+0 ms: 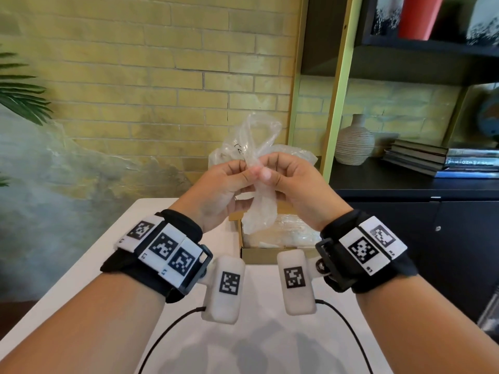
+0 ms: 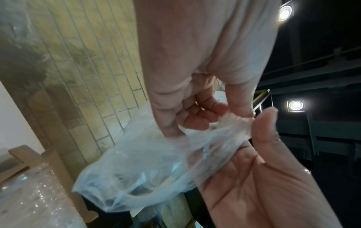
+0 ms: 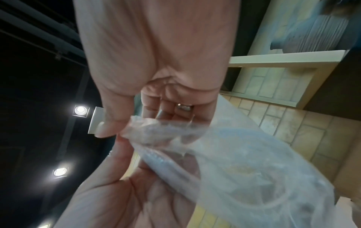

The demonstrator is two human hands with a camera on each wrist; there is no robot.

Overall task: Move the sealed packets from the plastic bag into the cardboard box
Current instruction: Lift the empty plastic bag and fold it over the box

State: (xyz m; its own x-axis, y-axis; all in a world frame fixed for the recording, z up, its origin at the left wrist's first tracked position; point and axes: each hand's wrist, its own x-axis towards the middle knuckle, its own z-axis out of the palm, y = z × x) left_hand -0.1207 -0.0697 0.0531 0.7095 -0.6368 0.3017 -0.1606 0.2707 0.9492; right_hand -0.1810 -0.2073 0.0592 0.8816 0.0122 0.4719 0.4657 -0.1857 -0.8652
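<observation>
Your left hand point(image 1: 218, 190) and your right hand point(image 1: 294, 184) are both up in front of you, close together, and both pinch the same thin clear plastic bag point(image 1: 260, 209). Your thumbs and fingers are curled tight on its top part. The bag is see-through and crinkly. It hangs down from your hands, right over the open cardboard box point(image 1: 270, 253). The box sits on the white table point(image 1: 81, 279), on the far side of your wrists. Inside the box you can see shiny clear packets point(image 1: 291, 233). More crumpled clear plastic point(image 1: 253, 136) sticks up on the far side of your hands. On the right is a dark shelf point(image 1: 405, 182) with a ribbed vase point(image 1: 354, 141) and some flat books point(image 1: 437, 160).
</observation>
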